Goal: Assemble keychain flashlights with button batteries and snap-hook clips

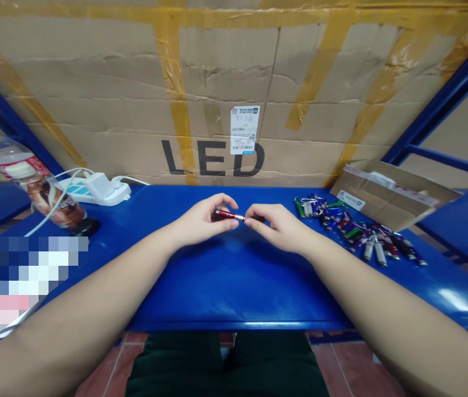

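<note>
Between my hands, above the blue tabletop (217,286), is a slim red pen-like flashlight (227,214) with a silver end. My left hand (206,220) pinches its red body between thumb and fingers. At the silver end, the thumb and fingertips of my right hand (273,223) close on the tip. Whether the right fingers also hold a small separate part cannot be made out. To the right lies a loose pile of similar small flashlights (351,234) in green, silver, blue, purple and red, some with clips.
An open cardboard box (394,193) stands behind the pile. On the left are a white power strip (122,194) with plug and cable, a brown drink bottle (54,201) and a clear bottle (0,149). A large taped carton (126,110) walls off the back.
</note>
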A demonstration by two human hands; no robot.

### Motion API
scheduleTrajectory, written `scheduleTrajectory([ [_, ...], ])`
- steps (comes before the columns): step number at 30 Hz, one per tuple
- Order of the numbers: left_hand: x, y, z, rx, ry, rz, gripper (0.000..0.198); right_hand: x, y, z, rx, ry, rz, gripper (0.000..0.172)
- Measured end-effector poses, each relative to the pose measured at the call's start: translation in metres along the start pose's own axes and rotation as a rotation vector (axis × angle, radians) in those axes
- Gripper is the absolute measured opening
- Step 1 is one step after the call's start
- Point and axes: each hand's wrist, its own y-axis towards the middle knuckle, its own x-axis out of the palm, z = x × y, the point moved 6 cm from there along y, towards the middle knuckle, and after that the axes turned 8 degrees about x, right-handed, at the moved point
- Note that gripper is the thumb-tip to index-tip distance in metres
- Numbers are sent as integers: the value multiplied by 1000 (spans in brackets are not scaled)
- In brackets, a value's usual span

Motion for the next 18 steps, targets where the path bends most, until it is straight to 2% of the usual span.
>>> scheduleTrajectory([
  [2, -1, -1, 6, 69, 94, 1, 33, 2, 0, 7, 84, 103, -24, 21],
  [5, -3, -1, 9, 28, 116, 19, 30, 4, 1, 11, 101, 166, -41, 23],
  [9, -3, -1, 8, -61, 165, 14, 35, 2, 1, 5, 10, 73, 15, 20],
  [14, -3, -2, -11, -234, 173, -46, 60, 2, 0, -10, -149, -63, 48, 17],
  [16, -5, -1, -10, -155, 214, -32, 52, 3, 0, -10, -137, -81, 55, 16],
  [18, -9, -1, 1, 27, 265, 5, 38, 3, 1, -5, -58, -56, 72, 18],
])
